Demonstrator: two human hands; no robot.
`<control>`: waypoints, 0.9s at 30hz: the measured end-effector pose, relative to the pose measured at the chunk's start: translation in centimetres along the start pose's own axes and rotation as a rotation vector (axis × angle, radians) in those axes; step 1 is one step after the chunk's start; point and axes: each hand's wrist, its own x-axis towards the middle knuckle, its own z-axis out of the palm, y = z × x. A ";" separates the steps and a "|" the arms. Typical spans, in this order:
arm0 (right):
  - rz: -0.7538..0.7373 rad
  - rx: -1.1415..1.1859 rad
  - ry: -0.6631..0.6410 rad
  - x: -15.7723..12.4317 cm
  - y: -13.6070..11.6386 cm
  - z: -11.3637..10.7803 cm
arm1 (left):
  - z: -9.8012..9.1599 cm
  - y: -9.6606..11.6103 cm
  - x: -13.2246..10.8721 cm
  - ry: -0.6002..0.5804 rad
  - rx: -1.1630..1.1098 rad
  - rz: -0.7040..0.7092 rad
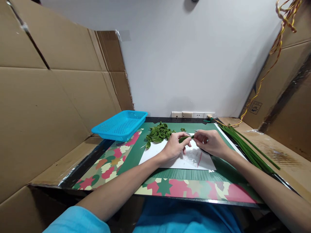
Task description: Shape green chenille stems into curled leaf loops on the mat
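Observation:
My left hand [177, 145] is closed on a green fuzzy pipe-cleaner piece [184, 139], shaped like a leaf. Its narrow end runs across to my right hand [209, 142], whose fingertips pinch it. A ring shows on that hand. Both hands are above a white sheet of paper [155, 159]. Below them on the paper rests a clear plastic bag [193, 158] with a red line along one edge. Left of my hands is a pile of looped green pipe-cleaner leaves [160, 132]. The exact fingertip contact is too small to make out.
A blue perforated basket [119, 124] stands at the back left. A bundle of straight green pipe cleaners [245, 147] lies to the right. Cardboard walls [60, 94] flank the table, and a yellow twisted cord [261, 79] hangs down to the wall sockets [187, 115].

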 end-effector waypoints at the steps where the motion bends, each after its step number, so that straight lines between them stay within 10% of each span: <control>1: -0.005 -0.016 -0.006 0.0 0.0 0.0 | 0.0 0.0 0.0 -0.005 -0.012 -0.007; 27: -0.019 -0.082 0.007 -0.2 0.2 -0.1 | -0.3 -0.4 0.2 -0.073 -0.217 -0.118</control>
